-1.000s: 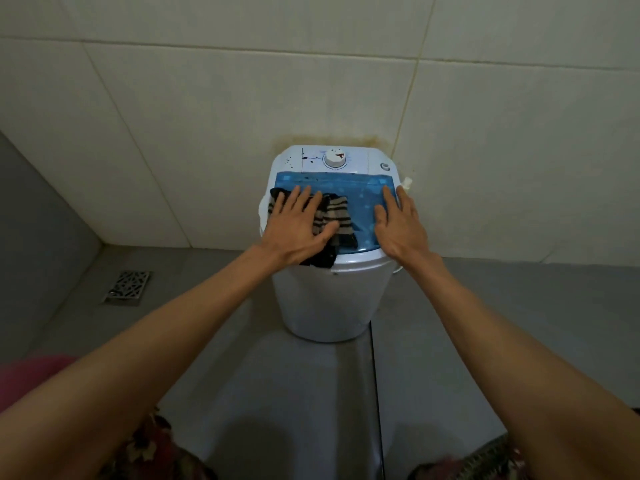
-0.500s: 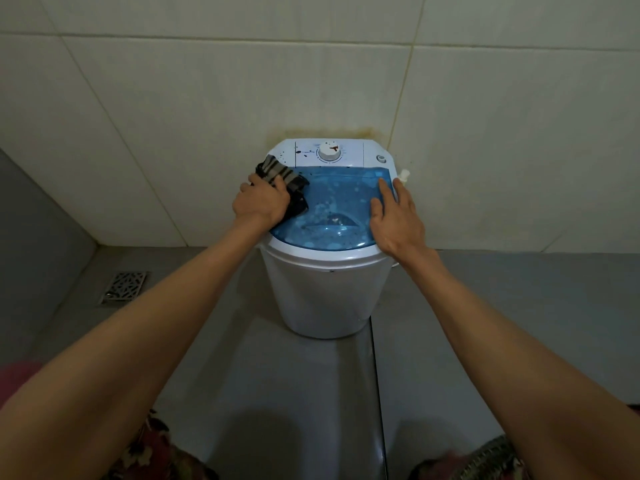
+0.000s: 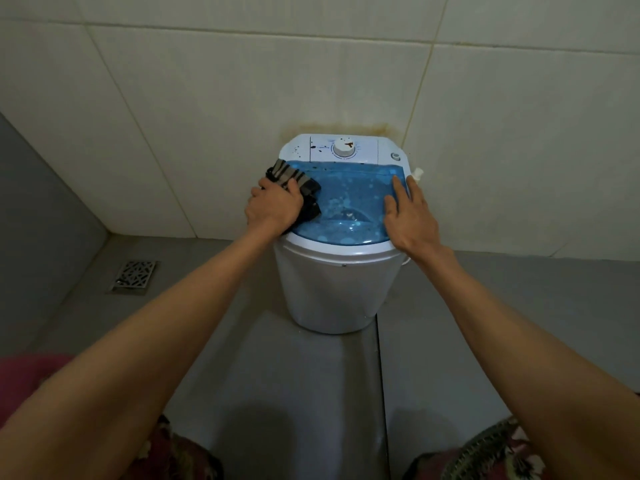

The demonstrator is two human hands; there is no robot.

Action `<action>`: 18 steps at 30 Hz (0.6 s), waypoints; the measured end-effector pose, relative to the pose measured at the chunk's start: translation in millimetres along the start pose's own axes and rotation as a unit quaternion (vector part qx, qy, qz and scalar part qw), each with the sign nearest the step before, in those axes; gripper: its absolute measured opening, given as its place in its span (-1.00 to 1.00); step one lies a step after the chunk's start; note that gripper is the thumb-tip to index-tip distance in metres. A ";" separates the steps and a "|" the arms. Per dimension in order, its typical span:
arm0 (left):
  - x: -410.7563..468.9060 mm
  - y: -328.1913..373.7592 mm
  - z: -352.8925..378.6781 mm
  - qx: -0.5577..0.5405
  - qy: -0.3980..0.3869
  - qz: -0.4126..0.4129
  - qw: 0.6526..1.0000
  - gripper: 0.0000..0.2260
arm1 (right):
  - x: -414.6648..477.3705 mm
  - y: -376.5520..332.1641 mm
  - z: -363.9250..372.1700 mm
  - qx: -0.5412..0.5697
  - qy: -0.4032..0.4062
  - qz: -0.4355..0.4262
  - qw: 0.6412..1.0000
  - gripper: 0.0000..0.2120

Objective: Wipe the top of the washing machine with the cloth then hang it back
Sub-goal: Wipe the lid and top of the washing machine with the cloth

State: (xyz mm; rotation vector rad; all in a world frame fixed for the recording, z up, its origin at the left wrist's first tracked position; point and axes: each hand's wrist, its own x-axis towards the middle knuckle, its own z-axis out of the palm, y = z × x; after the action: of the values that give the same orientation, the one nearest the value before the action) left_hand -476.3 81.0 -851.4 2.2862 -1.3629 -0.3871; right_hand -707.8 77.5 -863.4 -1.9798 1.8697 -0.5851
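A small white washing machine (image 3: 332, 292) with a see-through blue lid (image 3: 353, 199) stands on the floor against the tiled wall. My left hand (image 3: 275, 207) grips a bunched dark striped cloth (image 3: 298, 183) at the lid's left edge, near the back corner. My right hand (image 3: 410, 213) lies flat on the lid's right side, fingers apart, holding nothing. A white control panel with a round dial (image 3: 344, 148) runs along the back of the top and carries dark specks.
A metal floor drain (image 3: 133, 276) sits in the grey floor to the left. Cream wall tiles rise behind the machine, with a brownish stain (image 3: 341, 128) just above it. A small white fitting (image 3: 417, 173) sticks out at the machine's right. Patterned fabric shows at the bottom corners.
My left hand went from flat on the spread cloth at the lid's front left to gripping it bunched at the back left edge. My right hand has stayed flat on the right side.
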 end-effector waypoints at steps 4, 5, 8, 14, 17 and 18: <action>45.1 17.8 -3.3 0.027 -0.036 0.005 0.999 -0.38 | 0.7 1.4 0.6 -0.004 0.004 -0.005 1.000 -0.48; 55.5 21.6 -1.5 0.028 -0.041 0.007 0.999 -0.37 | 1.0 1.6 1.3 -0.004 0.007 -0.006 1.000 -0.49; 81.0 34.2 4.0 0.053 -0.039 0.030 0.997 -0.38 | 2.5 2.0 2.6 -0.002 0.015 -0.005 1.000 -0.49; 96.7 63.1 17.7 0.163 -0.073 0.229 0.957 -0.38 | 2.8 0.7 4.6 -0.004 0.028 -0.001 1.000 -0.50; 89.5 62.5 18.8 0.186 -0.089 0.289 0.935 -0.40 | 2.1 -0.6 3.1 -0.008 0.020 0.003 1.000 -0.50; 86.8 58.4 17.3 0.190 -0.089 0.301 0.930 -0.39 | 1.6 -0.9 2.4 -0.010 0.018 0.003 1.000 -0.50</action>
State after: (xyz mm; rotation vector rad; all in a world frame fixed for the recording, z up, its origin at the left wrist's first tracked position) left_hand -487.2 -23.5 -837.6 1.9858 -2.3027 -0.1310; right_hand -705.7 75.9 -864.9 -1.9885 1.9094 -0.6059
